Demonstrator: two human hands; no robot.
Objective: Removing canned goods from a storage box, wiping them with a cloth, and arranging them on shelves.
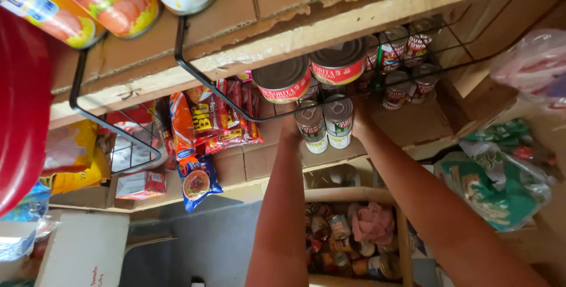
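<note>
Head view, looking up along both my forearms into a shelf fronted by a black wire rack [194, 77].

Far left: red curved thing [20, 104] fills the edge, yellow-labelled cans [88, 4] on the board above. Next, snack packets [206, 119] in red and orange stand behind the wire; a blue packet [197, 181] hangs below them.

Centre: my left hand [290, 126] is up against the left side of the left white-labelled can [311, 126]. My right hand [358, 123] sits against the right side of the right white-labelled can [339, 122]. The two cans stand touching each other, between my hands, long axes upright on the shelf, lids towards the camera. Each hand is nearest its own can; neither arm crosses.

Fingers: on both hands they are hidden behind the cans and wrists, so I cannot tell whether they are clamped on the cans or only laid against them – probably curled round, but the view does not settle it.

Above the pair: two wider red-labelled cans [312, 74]. Right of these, a row of smaller red-and-white cans [401, 57]. Far right: green plastic bag [501, 184]. Below my arms, a wooden crate of mixed cans [345, 246]
</note>
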